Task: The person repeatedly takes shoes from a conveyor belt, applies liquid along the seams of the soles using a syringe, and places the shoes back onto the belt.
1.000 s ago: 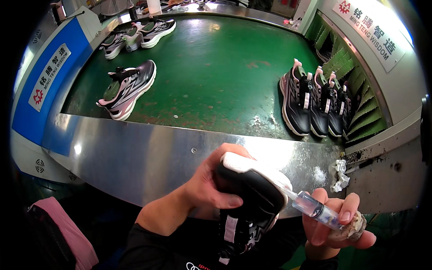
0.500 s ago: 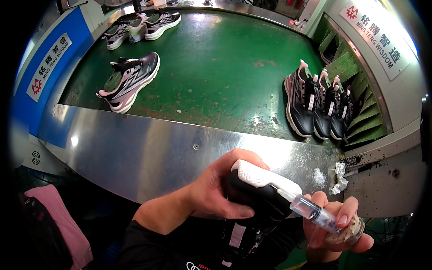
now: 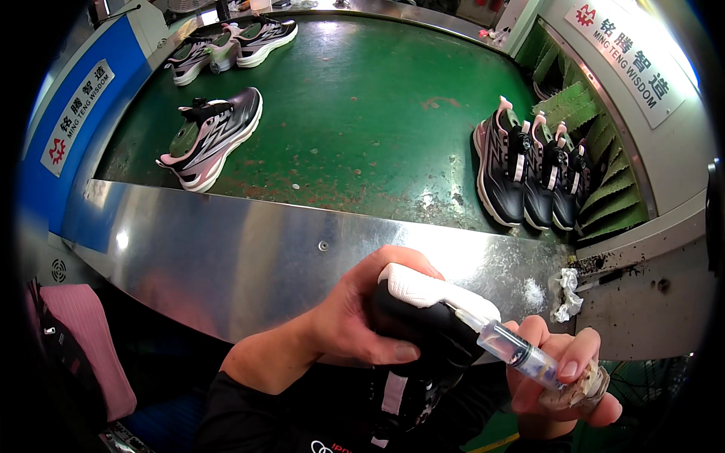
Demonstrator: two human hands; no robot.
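My left hand (image 3: 355, 313) is wrapped round a black sneaker (image 3: 411, 317) with a white sole, held tilted close to my body, its sole edge facing up. In my right hand (image 3: 563, 362) is a clear syringe (image 3: 521, 353), its rear end bound in crumpled, pale wrapping. The tip of the syringe rests at the seam between the white sole and the black upper, or just beside it. Part of the sneaker's lower side, with a pink strip, hangs in shadow below my left hand.
A green conveyor belt (image 3: 362, 128) lies beyond a metal ledge (image 3: 249, 241). Several black-and-pink sneakers (image 3: 502, 174) stand at its right, by a green flap curtain (image 3: 604, 166). One sneaker (image 3: 215, 140) sits at left, others (image 3: 264, 41) farther back. Crumpled white paper (image 3: 566, 294) lies on the ledge.
The whole view has shifted slightly, moving the belt and shoes a little left. Both hands keep their hold, and the syringe tip has moved slightly along the seam, if at all.
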